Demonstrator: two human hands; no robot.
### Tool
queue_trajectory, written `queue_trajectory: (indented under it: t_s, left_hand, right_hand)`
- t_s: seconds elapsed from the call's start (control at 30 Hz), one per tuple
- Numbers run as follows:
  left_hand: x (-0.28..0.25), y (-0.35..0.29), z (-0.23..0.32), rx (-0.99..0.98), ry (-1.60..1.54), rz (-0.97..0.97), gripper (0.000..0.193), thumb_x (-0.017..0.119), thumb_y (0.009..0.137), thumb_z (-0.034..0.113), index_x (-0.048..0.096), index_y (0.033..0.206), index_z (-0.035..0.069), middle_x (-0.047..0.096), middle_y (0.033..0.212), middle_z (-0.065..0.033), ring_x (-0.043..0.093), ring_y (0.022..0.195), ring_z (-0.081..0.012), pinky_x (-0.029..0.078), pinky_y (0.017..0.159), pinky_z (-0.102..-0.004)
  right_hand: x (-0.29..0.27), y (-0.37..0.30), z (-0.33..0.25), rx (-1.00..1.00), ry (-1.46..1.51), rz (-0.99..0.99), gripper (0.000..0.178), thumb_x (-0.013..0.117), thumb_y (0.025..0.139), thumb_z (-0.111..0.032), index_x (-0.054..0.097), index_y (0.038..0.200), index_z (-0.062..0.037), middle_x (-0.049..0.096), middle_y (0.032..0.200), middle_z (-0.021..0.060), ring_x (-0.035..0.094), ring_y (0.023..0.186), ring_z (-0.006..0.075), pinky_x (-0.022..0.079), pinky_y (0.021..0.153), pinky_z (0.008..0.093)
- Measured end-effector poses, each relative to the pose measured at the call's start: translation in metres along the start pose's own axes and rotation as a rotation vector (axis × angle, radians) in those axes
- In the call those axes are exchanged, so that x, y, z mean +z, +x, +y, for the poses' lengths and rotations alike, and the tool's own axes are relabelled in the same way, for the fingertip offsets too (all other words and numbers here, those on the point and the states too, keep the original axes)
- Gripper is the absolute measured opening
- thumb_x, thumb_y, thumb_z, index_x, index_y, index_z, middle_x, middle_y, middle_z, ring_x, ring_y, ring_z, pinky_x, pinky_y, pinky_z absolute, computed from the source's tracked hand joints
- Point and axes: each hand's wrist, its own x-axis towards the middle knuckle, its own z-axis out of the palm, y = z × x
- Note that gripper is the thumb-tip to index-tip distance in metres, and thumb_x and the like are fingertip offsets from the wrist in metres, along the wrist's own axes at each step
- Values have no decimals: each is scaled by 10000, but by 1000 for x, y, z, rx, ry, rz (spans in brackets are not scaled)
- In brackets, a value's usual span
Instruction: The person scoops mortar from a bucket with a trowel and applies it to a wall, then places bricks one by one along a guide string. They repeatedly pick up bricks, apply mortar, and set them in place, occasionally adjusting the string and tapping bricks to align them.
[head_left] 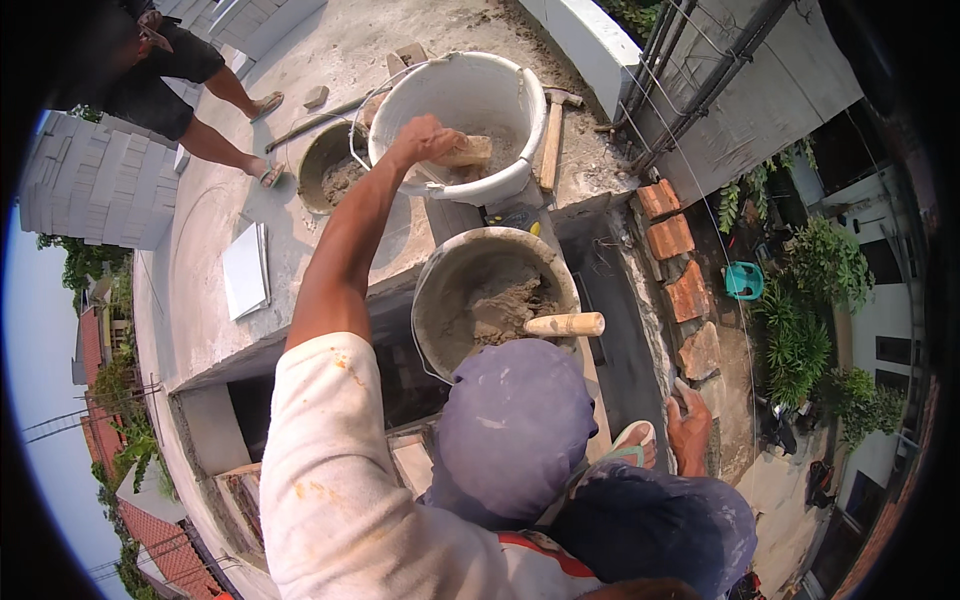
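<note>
Nearest the camera, a white mortar-stained sleeve (340, 490) and bent knees in dusty purple trousers (515, 425) fill the lower frame, hiding most of the person's body and whatever lies beneath. The left hand (425, 140) reaches out over the rim of a white bucket (470, 100), clenched on a wooden handle (468, 152) of a tool whose working end is sunk in the bucket and cannot be made out. The right hand (690, 430) rests low beside a sandalled foot (632, 440) on the concrete edge; its fingers are partly hidden, so whether it grips anything cannot be told. Between the two hands stands a grey bucket of wet mortar (495, 300) with a second wooden handle (565, 324) jutting over its rim. A hammer (552, 130) leans just beside the white bucket. Another person's legs (215, 120) show at upper left, the torso cut off by the frame's dark rim.
</note>
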Motion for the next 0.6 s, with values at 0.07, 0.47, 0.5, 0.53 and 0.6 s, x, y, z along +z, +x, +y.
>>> queue_trajectory:
  t_s: [0.07,0.47,0.5,0.53,0.6]
  left_hand:
    - [-1,-16,-12,-41,-387,17,489,704,911,518,765,1113,76,711,898,-111,714,853,-306,590,802,-477]
    - [-69,-136,129,777,-1799,-355,763,653,1016,508,424,1570,36,610,1411,-255,679,1124,-364,441,1149,-635]
    - [-67,-144,152,713,-1772,-367,790,697,991,472,412,1564,10,612,1410,-251,673,1169,-369,453,1148,-634]
    - [-62,-153,185,679,-1759,-407,820,741,966,435,400,1558,-17,613,1410,-246,668,1215,-375,465,1147,-633]
    - [-47,-178,224,557,-1654,-461,869,796,933,402,386,1555,-44,596,1441,-243,625,1316,-396,473,1157,-611]
  right_hand:
    - [6,5,4,-14,17,-26,350,722,932,-56,712,1275,11,725,1202,227,698,1114,410,536,981,441]
    - [-49,101,-169,-280,730,-116,642,830,925,-119,557,1482,45,695,1303,204,725,1124,258,579,1001,381]
    - [-60,108,-189,-350,767,-131,690,842,922,-147,529,1508,38,673,1345,205,718,1146,268,578,1013,393]
    - [-78,110,-209,-398,793,-112,773,847,922,-186,458,1555,27,628,1402,217,700,1186,284,575,1029,408]
    - [-74,120,-232,-432,908,-120,1088,884,878,-374,224,1678,-43,475,1553,225,583,1350,324,525,1083,443]
